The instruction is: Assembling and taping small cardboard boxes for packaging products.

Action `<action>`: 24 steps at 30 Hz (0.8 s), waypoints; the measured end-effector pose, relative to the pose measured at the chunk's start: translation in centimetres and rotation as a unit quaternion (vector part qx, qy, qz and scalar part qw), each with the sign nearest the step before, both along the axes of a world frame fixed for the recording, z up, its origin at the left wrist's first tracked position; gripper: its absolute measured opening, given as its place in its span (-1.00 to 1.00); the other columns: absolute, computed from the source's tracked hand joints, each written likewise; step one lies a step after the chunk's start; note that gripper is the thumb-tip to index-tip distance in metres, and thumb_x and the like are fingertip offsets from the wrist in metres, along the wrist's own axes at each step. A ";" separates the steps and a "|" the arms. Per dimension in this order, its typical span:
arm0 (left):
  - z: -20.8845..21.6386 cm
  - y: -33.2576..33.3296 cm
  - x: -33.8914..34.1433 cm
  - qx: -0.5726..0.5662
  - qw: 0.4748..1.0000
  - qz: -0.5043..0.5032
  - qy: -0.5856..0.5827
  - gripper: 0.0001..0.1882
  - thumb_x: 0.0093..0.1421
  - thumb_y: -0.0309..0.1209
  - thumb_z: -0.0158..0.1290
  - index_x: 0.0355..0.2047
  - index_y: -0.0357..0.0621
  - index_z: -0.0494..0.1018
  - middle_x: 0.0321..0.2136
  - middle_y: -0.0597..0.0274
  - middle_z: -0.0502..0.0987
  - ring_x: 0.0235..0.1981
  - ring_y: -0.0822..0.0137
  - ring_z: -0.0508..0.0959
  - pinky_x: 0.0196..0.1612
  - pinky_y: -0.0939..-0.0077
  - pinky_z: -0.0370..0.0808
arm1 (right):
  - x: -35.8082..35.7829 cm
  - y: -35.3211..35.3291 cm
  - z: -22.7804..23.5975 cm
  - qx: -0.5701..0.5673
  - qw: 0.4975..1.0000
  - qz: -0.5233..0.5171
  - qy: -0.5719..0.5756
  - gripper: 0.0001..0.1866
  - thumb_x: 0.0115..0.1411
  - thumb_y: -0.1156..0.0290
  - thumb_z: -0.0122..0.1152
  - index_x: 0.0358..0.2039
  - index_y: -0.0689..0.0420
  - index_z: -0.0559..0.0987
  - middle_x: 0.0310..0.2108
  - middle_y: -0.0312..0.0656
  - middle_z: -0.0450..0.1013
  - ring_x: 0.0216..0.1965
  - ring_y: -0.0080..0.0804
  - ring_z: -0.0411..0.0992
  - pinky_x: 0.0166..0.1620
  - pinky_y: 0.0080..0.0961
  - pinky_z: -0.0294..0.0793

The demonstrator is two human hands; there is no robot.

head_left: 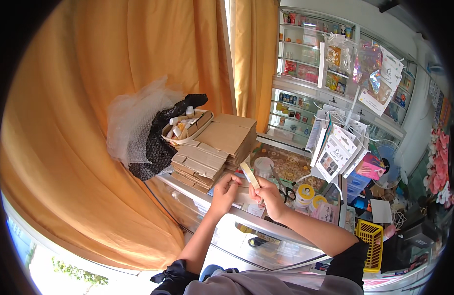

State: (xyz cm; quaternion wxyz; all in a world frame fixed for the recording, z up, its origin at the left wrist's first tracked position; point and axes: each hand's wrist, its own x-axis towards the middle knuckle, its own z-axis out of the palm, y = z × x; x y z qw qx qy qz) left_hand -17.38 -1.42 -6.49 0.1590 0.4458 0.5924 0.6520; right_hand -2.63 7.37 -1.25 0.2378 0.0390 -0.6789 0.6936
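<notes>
Over the glass counter (254, 221), my right hand (269, 196) is closed around a roll of tape (250, 174), pale yellow and seen nearly edge-on. Just left of it, my left hand (224, 192) is closed with its fingertips pinched together. Whether a tape end sits in that pinch is too small to tell. A pale brownish strip (244, 197) shows between the two hands; what it is, I cannot make out. Beside my right hand lie scissors (289, 192) with black handles. Folded flat cardboard pieces (200, 160) are stacked just beyond my left hand.
Behind the cardboard stand a basket (207, 129) of small bottles and clear and black bubble wrap (133, 125). Jars with yellow lids (305, 191) and a rack of hanging packets (337, 152) are to the right, with a yellow basket (369, 243). An orange curtain (114, 49) hangs left.
</notes>
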 end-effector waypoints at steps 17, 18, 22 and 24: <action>0.4 -0.1 0.1 -0.015 1.000 0.006 0.000 -0.87 0.17 -0.48 -0.16 -0.35 -0.24 0.38 -0.44 0.34 0.43 -0.34 0.51 0.39 -0.23 0.64 0.31 | -0.2 0.2 0.1 0.007 1.000 0.005 -0.003 -0.90 0.18 0.44 -0.22 -0.46 0.13 0.27 -0.57 -0.38 0.14 -0.54 -0.64 0.08 -0.40 -0.64 0.11; 0.2 0.0 0.0 -0.011 1.000 0.003 -0.003 -0.87 0.17 -0.48 -0.16 -0.35 -0.24 0.38 -0.43 0.33 0.43 -0.33 0.50 0.39 -0.23 0.64 0.32 | -0.2 0.2 0.1 0.006 1.000 0.005 -0.005 -0.90 0.18 0.44 -0.22 -0.46 0.13 0.27 -0.57 -0.38 0.14 -0.54 -0.64 0.08 -0.40 -0.64 0.11; 0.7 -0.3 0.4 -0.015 1.000 0.005 -0.006 -0.86 0.16 -0.47 -0.16 -0.35 -0.24 0.38 -0.43 0.33 0.43 -0.33 0.50 0.39 -0.23 0.64 0.31 | 0.2 0.0 0.6 -0.011 1.000 0.005 -0.021 -0.91 0.16 0.45 -0.23 -0.45 0.13 0.27 -0.57 -0.37 0.14 -0.53 -0.64 0.08 -0.39 -0.64 0.11; 0.6 -0.2 0.4 -0.014 1.000 0.003 -0.007 -0.86 0.17 -0.47 -0.16 -0.36 -0.24 0.38 -0.43 0.33 0.42 -0.33 0.50 0.38 -0.23 0.64 0.31 | 0.2 0.2 0.5 -0.017 0.999 0.007 -0.026 -0.91 0.15 0.45 -0.24 -0.45 0.13 0.27 -0.56 -0.37 0.14 -0.53 -0.63 0.08 -0.39 -0.64 0.11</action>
